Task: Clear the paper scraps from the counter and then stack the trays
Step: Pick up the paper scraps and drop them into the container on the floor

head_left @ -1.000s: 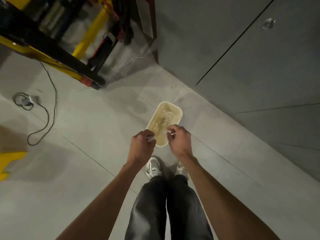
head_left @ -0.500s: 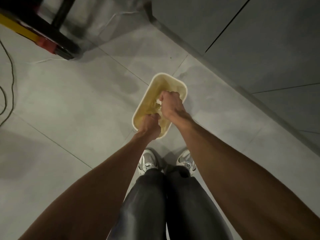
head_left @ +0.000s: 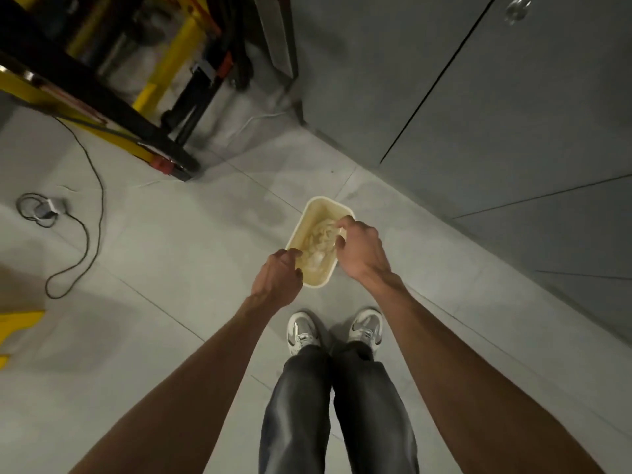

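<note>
Beige bin on the floor has the paper scraps crumpled inside. 2 hands hang over its mouth so drops land in: right hand fingers loose and apart, left hand loosely curled, gripping nothing visible.

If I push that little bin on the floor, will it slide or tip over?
Probably slides: the bin looks small, thin-walled, and sits on smooth floor tiles. Likely very light, since it seems to hold just crumpled paper scraps. A high push might tip it.
</note>
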{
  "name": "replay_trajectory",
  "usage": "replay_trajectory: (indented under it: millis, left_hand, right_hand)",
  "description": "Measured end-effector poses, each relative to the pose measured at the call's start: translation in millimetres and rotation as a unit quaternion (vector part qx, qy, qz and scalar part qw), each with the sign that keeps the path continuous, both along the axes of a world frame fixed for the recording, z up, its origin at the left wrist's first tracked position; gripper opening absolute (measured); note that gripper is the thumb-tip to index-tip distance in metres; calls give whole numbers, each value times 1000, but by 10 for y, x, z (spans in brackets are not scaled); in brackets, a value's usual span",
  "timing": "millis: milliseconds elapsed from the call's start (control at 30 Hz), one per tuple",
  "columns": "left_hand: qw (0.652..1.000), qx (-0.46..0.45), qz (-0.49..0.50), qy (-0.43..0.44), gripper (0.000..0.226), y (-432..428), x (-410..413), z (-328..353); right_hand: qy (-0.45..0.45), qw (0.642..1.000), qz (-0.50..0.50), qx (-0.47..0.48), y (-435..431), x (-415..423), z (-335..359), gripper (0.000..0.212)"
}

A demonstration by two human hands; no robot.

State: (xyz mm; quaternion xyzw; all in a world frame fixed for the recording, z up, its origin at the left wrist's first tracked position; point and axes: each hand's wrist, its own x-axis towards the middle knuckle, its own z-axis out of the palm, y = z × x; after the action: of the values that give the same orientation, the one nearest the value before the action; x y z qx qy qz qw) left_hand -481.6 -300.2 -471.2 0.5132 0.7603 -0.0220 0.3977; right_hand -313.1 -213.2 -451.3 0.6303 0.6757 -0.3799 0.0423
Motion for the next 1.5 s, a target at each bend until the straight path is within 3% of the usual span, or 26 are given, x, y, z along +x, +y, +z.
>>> replay_trajectory:
  millis: [400,667,900,1100,1500]
  left_hand:
    - [983,180,20,-23,41,16,158,3155]
    - [951,297,-5,-80,36,311,475,4537]
    - [936,341,-22,-84,33,796,654,4962]
    - [939,334,-15,-87,30,1418,878,4937]
    - [935,346,26,-70,22,2945,1575,4845]
  right_hand:
    - [50,989,-80,117,-511,465,3282,34]
    - [65,966,-149,200,-526,909,4648,38]
    - [91,941,-190,265,-211,1428,4938,40]
    - [88,934,-218,268,291,1889,4857,35]
    - [77,944,-163,277,1960,2533,4635,25]
